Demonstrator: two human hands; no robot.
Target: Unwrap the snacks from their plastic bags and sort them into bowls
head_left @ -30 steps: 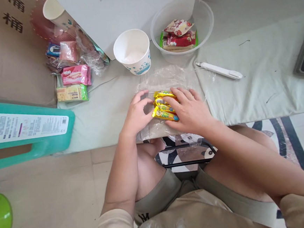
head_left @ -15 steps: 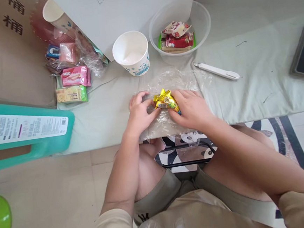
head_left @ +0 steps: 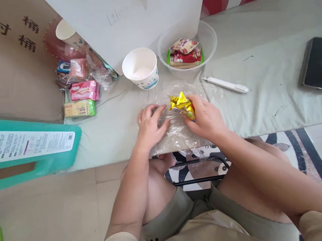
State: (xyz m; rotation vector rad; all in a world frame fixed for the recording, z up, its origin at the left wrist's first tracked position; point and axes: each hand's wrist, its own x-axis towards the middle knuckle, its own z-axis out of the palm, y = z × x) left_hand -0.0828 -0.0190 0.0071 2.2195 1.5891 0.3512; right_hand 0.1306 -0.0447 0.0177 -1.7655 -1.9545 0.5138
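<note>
A shiny yellow snack packet [head_left: 182, 104] is pinched in my right hand [head_left: 207, 117], its crimped foil end pointing left and up. My left hand [head_left: 152, 125] rests just left of the packet, thumb and fingers apart, with nothing between them. Beneath both hands a crumpled sheet of clear plastic film [head_left: 175, 132] is spread on the cloth, reaching the front edge. Beyond the hands stands a white paper cup [head_left: 146, 75] with a blue print. To its right, a clear plastic bowl [head_left: 211, 46] holds several wrapped snacks [head_left: 186, 55].
A white utility knife [head_left: 226, 84] lies right of the film, and a black phone [head_left: 318, 65] farther right. At left are wrapped biscuits [head_left: 83, 90], a teal jug [head_left: 42, 165] and a cardboard box [head_left: 15, 80]. A white box [head_left: 133, 18] stands behind the cup.
My left hand has let go of the yellow packet and its fingers have spread. My right hand has the packet slightly farther right. The view has tilted up a little.
</note>
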